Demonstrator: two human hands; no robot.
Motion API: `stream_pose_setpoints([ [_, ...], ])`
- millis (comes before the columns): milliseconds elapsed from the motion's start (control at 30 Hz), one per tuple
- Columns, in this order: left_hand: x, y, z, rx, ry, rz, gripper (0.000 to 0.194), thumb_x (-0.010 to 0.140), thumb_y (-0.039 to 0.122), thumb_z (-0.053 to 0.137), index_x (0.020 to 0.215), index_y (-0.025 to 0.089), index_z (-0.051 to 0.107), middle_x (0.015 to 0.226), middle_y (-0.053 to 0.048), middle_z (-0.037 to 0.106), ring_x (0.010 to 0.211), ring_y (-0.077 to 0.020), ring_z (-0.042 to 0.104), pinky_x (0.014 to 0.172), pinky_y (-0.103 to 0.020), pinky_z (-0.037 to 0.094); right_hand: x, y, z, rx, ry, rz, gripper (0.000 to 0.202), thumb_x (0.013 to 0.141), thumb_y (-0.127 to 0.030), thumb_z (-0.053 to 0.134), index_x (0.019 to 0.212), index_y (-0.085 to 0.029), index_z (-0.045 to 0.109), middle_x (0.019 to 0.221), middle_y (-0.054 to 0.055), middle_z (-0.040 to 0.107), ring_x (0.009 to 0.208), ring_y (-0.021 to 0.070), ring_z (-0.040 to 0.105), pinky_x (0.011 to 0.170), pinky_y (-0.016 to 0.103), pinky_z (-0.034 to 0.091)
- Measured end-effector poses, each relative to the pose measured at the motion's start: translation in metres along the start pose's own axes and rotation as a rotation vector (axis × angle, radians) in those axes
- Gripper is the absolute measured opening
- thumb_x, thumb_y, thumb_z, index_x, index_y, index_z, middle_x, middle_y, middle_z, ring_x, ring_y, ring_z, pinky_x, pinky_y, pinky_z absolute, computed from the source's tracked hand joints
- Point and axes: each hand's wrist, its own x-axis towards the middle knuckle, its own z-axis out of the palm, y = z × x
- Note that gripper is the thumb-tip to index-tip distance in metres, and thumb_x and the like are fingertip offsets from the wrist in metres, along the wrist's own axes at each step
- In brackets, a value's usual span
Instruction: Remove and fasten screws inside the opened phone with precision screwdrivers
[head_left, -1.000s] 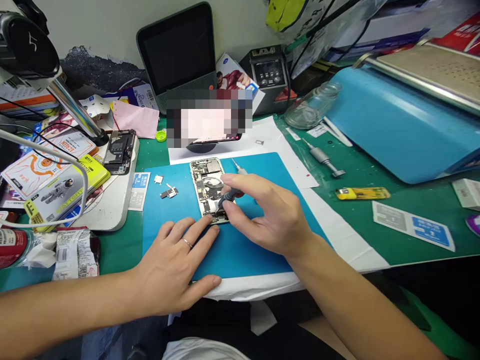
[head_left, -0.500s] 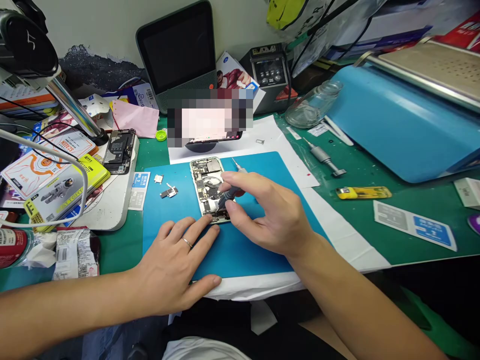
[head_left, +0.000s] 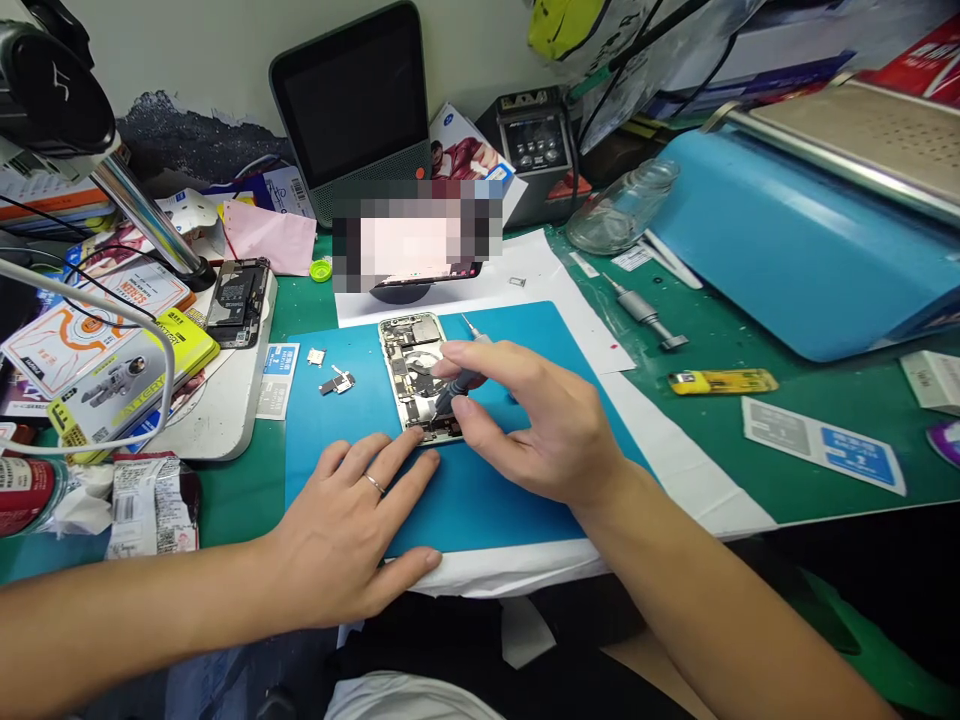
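An opened phone [head_left: 411, 375] lies on the blue mat [head_left: 352, 340], its inner parts exposed. My left hand [head_left: 367, 510] rests on the mat with its fingers stretched out; two fingertips touch or lie close to the phone's lower edge. In my right hand [head_left: 555, 420] a dark grey screwdriver [head_left: 463, 383] is pinched between thumb and fingers, slanting down over the phone's lower half. Its exact contact point is too small to make out. A second screwdriver [head_left: 471, 328] lies behind my right hand, partly hidden by it. Small phone parts [head_left: 337, 381] sit left of the phone.
Behind the mat a lit phone [head_left: 412, 250] stands on a holder before a dark display [head_left: 356, 110]. To the right lie another screwdriver [head_left: 645, 310], a yellow tool [head_left: 724, 382] and a glass jar [head_left: 622, 210]. At left are boxes [head_left: 135, 370] and another opened phone [head_left: 238, 303].
The whole view has shifted very slightly. Both hands, the screwdriver and the opened phone keep the same places relative to each other.
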Motion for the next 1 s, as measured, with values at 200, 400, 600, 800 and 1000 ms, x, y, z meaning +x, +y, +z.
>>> stream_pose_setpoints([
  [200,0.0004,-0.0001,0.0000,-0.002,0.006,0.003,0.066,0.101,0.054,0.048,0.152,0.012,0.041,0.163,-0.015,0.038,0.133,-0.0363,0.045,0.099,-0.050,0.037,-0.0012,0.0028,0.0012,0.011,0.001,-0.039,0.049,0.090,-0.006,0.066,0.135,-0.020,0.053,0.107,0.009,0.076,0.089,0.0196,0.072,0.079,0.035,0.061],
  [400,-0.0007,-0.0001,0.0008,0.001,0.006,0.002,0.066,0.101,0.055,0.047,0.152,0.012,0.041,0.162,-0.016,0.039,0.133,-0.0366,0.045,0.100,-0.050,0.037,0.0003,0.0004,0.0000,0.019,0.005,-0.005,0.049,0.090,-0.003,0.061,0.135,-0.019,0.055,0.110,0.010,0.076,0.096,0.0210,0.072,0.085,0.037,0.060],
  [600,-0.0007,0.0003,-0.0004,0.001,-0.005,-0.008,0.065,0.102,0.054,0.046,0.152,0.013,0.041,0.162,-0.015,0.038,0.134,-0.0359,0.045,0.102,-0.050,0.038,0.0004,0.0025,0.0015,0.046,0.018,-0.016,0.048,0.091,-0.006,0.065,0.135,-0.022,0.055,0.102,0.007,0.076,0.087,0.0197,0.072,0.077,0.035,0.059],
  [800,-0.0003,-0.0010,0.0000,-0.011,-0.010,0.005,0.067,0.102,0.054,0.047,0.153,0.012,0.040,0.162,-0.017,0.039,0.135,-0.0367,0.045,0.102,-0.050,0.037,0.0006,0.0011,0.0002,0.051,0.024,0.001,0.044,0.093,-0.006,0.058,0.133,-0.025,0.057,0.110,0.007,0.077,0.099,0.0214,0.074,0.087,0.039,0.061],
  [1000,0.0000,-0.0009,0.0006,-0.016,-0.015,0.001,0.067,0.101,0.055,0.048,0.153,0.013,0.041,0.163,-0.016,0.037,0.135,-0.0367,0.045,0.102,-0.050,0.038,0.0027,0.0017,-0.0006,0.023,0.031,-0.065,0.041,0.092,-0.007,0.064,0.130,-0.023,0.059,0.102,0.007,0.078,0.086,0.0201,0.074,0.076,0.036,0.061],
])
